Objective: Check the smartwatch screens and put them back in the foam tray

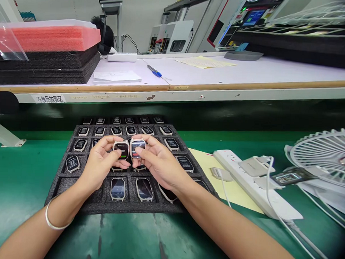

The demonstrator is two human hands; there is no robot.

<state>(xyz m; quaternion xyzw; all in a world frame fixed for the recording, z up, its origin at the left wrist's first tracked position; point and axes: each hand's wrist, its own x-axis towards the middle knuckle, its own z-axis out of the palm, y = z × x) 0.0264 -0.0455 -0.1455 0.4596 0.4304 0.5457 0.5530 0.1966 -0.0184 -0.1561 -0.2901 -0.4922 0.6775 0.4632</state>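
Observation:
Above a black foam tray (59, 193) I hold two smartwatch bodies without straps, side by side. My left hand (99, 163) is closed on one smartwatch (121, 146), its thumb on the lit screen, which shows text and a green bar. My right hand (160, 161) grips the other smartwatch (138, 144), with the thumb over the lower part of its screen. Several more watches sit in the tray's compartments, many with lit text screens. In the front row, a watch (118, 189) and another watch (144, 189) have dark screens. My hands and forearms hide part of the tray.
To the right lie a white power strip (255, 185) with plugs and cables, yellow paper (243, 196) and a white fan (327, 161). A raised shelf (197, 79) crosses behind the tray, bearing foam sheets (48, 38), a blue pen (154, 70) and paper (117, 77).

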